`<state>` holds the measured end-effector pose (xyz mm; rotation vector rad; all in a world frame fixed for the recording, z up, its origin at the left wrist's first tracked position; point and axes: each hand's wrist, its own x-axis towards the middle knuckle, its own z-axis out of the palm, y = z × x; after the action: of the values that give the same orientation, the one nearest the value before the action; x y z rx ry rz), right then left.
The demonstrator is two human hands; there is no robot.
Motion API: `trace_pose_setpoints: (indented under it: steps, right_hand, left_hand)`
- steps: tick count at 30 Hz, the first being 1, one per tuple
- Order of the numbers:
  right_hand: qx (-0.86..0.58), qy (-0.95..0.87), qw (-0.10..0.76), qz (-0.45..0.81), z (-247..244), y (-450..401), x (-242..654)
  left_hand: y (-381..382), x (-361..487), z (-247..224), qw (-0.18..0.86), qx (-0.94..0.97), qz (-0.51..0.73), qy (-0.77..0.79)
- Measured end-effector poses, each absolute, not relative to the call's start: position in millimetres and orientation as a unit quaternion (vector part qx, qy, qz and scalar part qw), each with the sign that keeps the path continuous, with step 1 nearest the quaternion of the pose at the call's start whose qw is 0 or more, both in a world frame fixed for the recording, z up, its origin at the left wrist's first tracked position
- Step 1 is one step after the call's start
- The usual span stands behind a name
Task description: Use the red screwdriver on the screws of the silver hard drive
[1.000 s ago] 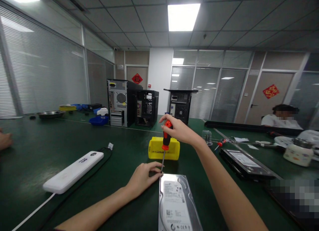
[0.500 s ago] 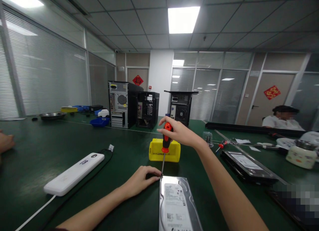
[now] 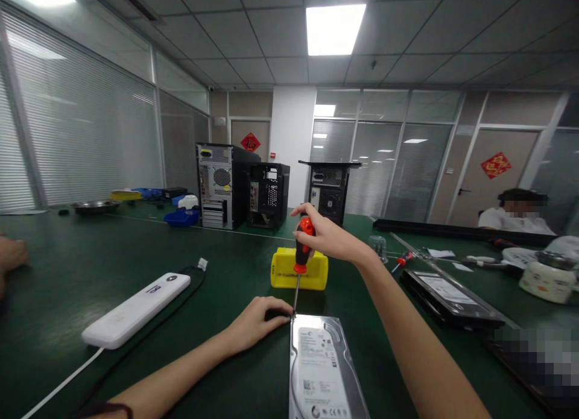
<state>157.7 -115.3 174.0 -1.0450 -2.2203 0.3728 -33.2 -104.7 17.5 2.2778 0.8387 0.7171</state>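
A silver hard drive (image 3: pixel 322 371) lies label side up on the green table in front of me. My right hand (image 3: pixel 323 232) is closed round the red and black handle of a screwdriver (image 3: pixel 300 250). The shaft points down, slightly tilted, with its tip at the drive's far left corner. At that same corner, my left hand (image 3: pixel 260 322) brings thumb and forefinger together beside the tip. Whatever lies between those fingertips is too small to make out. Just beyond stands a yellow bin (image 3: pixel 280 271), partly behind the screwdriver and right hand.
To the left are a white power strip (image 3: pixel 136 310) with cables and another person's hand (image 3: pixel 11 253). Computer cases (image 3: pixel 230 187) stand at the back. On the right lie stacked hard drives (image 3: pixel 452 295), another screwdriver (image 3: pixel 402 259), a clear cup (image 3: pixel 377 247) and a jar (image 3: pixel 547 277). A person sits beyond.
My right hand's fingers have curled closer round the screwdriver handle. The screwdriver tip and my left hand stay at the drive's corner. The view has shifted slightly.
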Motion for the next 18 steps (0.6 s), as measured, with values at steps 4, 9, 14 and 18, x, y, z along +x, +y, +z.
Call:
trace_pose_setpoints:
  steps: [4, 9, 14, 18]
  right_hand:
    - [-0.367, -0.845, 0.321, 0.221, 175.3, -115.9, 159.2]
    - [-0.338, -0.855, 0.322, 0.226, 175.0, -113.6, 162.0]
    - [-0.329, -0.860, 0.336, 0.196, 173.8, -110.2, 162.9]
    - [-0.331, -0.862, 0.331, 0.196, 173.8, -108.4, 163.1]
  left_hand:
    - [-104.6, -32.7, 18.1, 0.305, 0.857, 0.266, 0.320]
    - [-103.8, -33.0, 18.9, 0.306, 0.855, 0.269, 0.321]
    - [-108.0, -29.2, 23.0, 0.323, 0.846, 0.275, 0.322]
    - [-110.1, -19.4, 21.7, 0.296, 0.843, 0.281, 0.351]
